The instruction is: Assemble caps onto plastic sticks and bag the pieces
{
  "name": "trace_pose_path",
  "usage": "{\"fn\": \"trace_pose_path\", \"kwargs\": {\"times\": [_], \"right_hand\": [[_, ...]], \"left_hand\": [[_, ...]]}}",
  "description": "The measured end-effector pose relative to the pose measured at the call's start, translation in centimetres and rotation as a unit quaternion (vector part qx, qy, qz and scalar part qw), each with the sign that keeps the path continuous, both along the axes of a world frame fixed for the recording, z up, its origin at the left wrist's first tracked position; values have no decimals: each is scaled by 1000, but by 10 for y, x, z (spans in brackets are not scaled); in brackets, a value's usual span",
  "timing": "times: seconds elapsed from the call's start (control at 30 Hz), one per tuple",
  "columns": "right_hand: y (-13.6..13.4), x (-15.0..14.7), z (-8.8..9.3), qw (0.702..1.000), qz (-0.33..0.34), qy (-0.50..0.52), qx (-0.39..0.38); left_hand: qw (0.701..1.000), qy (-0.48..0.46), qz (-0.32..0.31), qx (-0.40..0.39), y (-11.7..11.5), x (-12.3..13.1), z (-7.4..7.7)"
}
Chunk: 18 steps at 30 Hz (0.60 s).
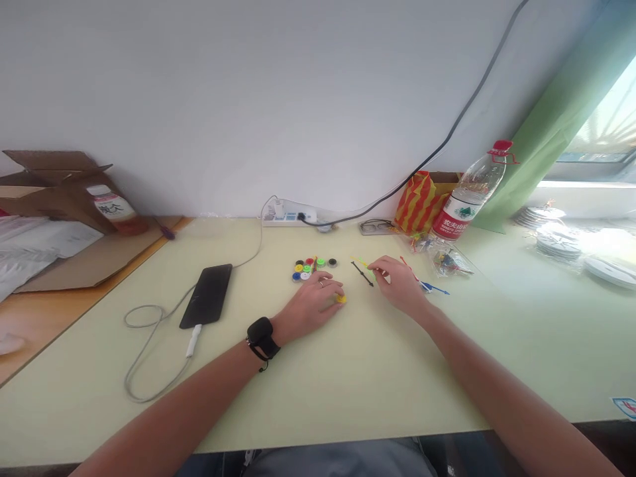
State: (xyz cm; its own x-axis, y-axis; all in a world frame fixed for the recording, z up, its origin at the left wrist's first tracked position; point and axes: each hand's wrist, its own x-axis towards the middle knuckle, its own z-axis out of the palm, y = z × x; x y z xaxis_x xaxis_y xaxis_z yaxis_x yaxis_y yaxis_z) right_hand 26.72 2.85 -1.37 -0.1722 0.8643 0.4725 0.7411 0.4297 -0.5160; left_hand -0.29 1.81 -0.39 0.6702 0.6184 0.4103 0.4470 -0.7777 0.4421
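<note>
My left hand [318,301] rests on the table with its fingers closed on a small yellow round piece [340,299]. Just beyond it lies a cluster of small round pieces [307,268] in several colours, and a black one [332,263] sits slightly apart. The fingertips of my right hand [395,281] pinch the near end of a thin yellow stick [358,261]. Between the hands is a black stick [362,273] with shaped ends. A red stick [406,266] and a blue stick [437,289] lie past my right hand, which partly hides them.
On the left, a black phone [206,296] trails a cable. A power strip [288,215] runs along the wall. At the back right stand a large bottle [464,195], a striped bag [417,202] and small plastic packets [448,262]. Stacked white discs [559,242] lie far right; a cardboard box [54,179] far left.
</note>
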Motion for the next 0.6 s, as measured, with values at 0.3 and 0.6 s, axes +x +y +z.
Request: {"fn": "trace_pose_path", "kwargs": {"times": [0.3,0.6], "right_hand": [[-3,-5,14,980,36,197,-21],[-16,-22,25,952,94,273,-102]], "left_hand": [[975,-141,39,-166,3,4,-5],[908,-257,54,-326,7,6,-4]]}}
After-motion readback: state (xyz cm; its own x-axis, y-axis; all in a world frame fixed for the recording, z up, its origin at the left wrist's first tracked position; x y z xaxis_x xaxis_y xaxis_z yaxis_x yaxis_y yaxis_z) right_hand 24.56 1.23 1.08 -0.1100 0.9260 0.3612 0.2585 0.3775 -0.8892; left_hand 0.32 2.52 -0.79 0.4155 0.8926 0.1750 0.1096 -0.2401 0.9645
